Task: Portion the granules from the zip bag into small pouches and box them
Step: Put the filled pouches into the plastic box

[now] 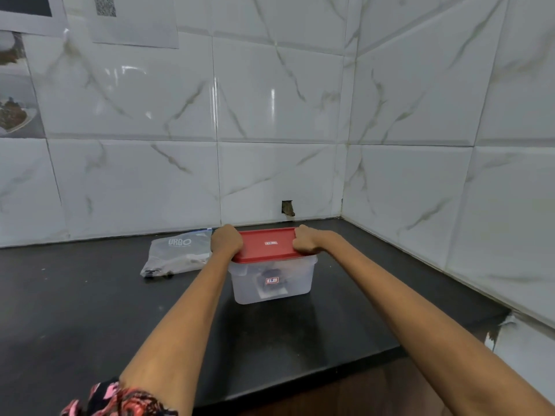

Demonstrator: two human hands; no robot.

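A clear plastic box (297, 283) stands on the black counter near the back wall, with a dark pouch dimly visible inside it. A red lid (267, 244) lies on top of the box. My left hand (225, 241) grips the lid's left edge and my right hand (307, 242) grips its right edge, fingers curled over the rim. The zip bag (177, 256), clear with white lettering and some dark granules at its near end, lies flat on the counter just left of the box.
The black counter (90, 310) runs into a corner of white marble-look tiles behind and to the right. Its front edge lies below my forearms. Printed sheets hang on the wall at the upper left.
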